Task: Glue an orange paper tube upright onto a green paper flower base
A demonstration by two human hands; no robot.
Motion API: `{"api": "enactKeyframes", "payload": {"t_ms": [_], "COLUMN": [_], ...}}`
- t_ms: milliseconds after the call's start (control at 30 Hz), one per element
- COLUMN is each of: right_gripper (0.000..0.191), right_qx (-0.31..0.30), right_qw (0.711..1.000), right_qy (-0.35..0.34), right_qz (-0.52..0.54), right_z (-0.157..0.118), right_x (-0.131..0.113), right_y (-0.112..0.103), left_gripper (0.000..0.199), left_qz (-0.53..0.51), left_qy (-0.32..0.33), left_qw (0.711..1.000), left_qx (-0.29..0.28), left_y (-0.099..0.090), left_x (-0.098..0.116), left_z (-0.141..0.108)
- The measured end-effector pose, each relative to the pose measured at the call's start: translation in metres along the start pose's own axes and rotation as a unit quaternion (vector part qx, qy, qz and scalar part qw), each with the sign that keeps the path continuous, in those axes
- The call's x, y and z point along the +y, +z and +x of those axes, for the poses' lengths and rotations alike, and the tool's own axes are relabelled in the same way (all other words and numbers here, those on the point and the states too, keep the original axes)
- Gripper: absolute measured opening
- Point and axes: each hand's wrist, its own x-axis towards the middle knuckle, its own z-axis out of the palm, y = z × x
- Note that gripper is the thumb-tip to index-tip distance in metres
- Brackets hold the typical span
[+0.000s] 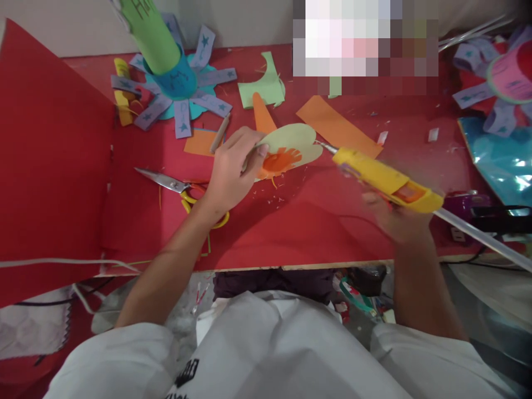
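A pale green paper shape (293, 136) with a fringed orange paper piece (282, 161) on it is pinched in my left hand (235, 169), above the red table. My right hand (394, 213) grips a yellow glue gun (382, 177) from below, its fingers partly blurred. The gun's metal nozzle points left, at the right edge of the green paper; whether they touch I cannot tell. A long clear glue stick (482, 235) sticks out of the gun's back end. Scissors (170, 183) with yellow and red handles lie partly behind my left wrist.
The red tabletop (299, 227) holds an orange strip (338, 124), green scraps (261, 91) and an orange cone (262, 115). A blue-and-green paper craft (177, 77) stands back left, a pink one (513, 75) back right. A red board (54, 166) rises at the left.
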Motion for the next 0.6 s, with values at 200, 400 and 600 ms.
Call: {"api": "enactKeyframes", "payload": {"t_ms": [200,400,600], "right_gripper": [0.023,0.019,0.008], "right_qx": [-0.048,-0.057,-0.070], "right_qw": [0.986,0.984,0.988], "right_qy": [-0.127,-0.161,-0.134], "right_qz": [0.093,0.045,0.039], "right_z": [0.027,0.038,0.033], "right_x": [-0.036,-0.034,-0.033], "right_y": [0.017,0.029,0.029], "left_gripper": [0.048,0.050,0.049], "left_qz": [-0.030,-0.025,-0.039], "left_qy": [-0.019,-0.016,-0.017], "left_qw": [0.999,1.000,0.999], "left_qx": [0.000,0.004,0.001], "left_y": [0.002,0.001,0.002], "left_x": [-0.002,-0.002,0.000], "left_z": [-0.001,0.000,0.000]}}
